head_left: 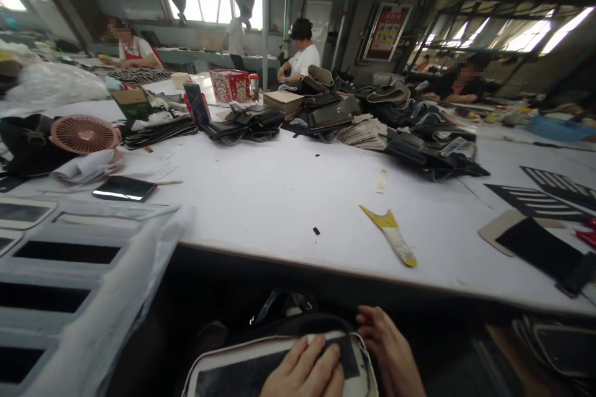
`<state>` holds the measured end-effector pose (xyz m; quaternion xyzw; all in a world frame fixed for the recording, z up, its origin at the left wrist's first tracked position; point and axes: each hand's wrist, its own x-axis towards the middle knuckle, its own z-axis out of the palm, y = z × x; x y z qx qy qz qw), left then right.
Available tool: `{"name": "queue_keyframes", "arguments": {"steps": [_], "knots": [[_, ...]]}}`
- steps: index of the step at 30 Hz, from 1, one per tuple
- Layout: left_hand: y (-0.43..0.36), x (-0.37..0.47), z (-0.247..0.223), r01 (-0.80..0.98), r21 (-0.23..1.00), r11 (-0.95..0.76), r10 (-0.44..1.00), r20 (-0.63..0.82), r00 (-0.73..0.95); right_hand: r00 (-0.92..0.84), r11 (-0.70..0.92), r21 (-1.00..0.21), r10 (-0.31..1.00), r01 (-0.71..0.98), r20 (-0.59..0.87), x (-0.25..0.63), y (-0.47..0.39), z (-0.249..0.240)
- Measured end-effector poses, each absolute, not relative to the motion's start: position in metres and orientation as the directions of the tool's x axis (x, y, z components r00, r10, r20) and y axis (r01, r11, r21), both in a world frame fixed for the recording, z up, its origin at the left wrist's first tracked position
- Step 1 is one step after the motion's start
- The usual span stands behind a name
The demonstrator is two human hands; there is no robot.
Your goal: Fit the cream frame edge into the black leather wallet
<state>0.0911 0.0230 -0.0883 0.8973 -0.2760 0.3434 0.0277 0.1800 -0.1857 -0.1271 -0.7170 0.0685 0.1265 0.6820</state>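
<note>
Pressing flat left hand [305, 372] on bag panel [242, 372] | right hand [388, 350] open, touching its edge

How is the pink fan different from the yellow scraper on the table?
The pink fan is round with a slatted grille; the yellow scraper is long, flat and narrow. The fan lies far left among cloth and bags; the scraper lies alone on bare white table near the front edge. Both rest untouched on the table, away from the hands.
</note>
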Motion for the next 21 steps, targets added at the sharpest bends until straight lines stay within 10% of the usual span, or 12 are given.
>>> {"name": "queue_keyframes", "arguments": {"steps": [3,7,14,18,21], "knots": [[0.023,0.089,-0.086,-0.513,-0.126,-0.849,-0.468,0.631,0.619,0.928,-0.394,-0.905,0.373,0.160,0.002,0.193,-0.194,-0.072],[0.023,0.091,-0.081,-0.513,-0.084,-0.854,-0.431,0.666,0.609,0.515,-0.455,-0.363,0.853,0.813,0.083,0.195,-0.170,-0.009],[0.019,0.096,-0.083,-0.510,-0.061,-0.858,-0.417,0.662,0.622,0.224,-0.201,0.295,0.974,0.934,-0.045,0.189,-0.136,-0.007],[0.022,0.096,-0.081,-0.492,-0.065,-0.868,-0.395,0.689,0.607,0.201,-0.134,0.344,0.966,0.929,-0.166,0.191,-0.135,-0.011],[0.022,0.096,-0.080,-0.496,-0.067,-0.865,-0.400,0.689,0.604,0.248,-0.234,0.105,0.957,0.967,-0.152,0.201,-0.133,-0.015]]}}
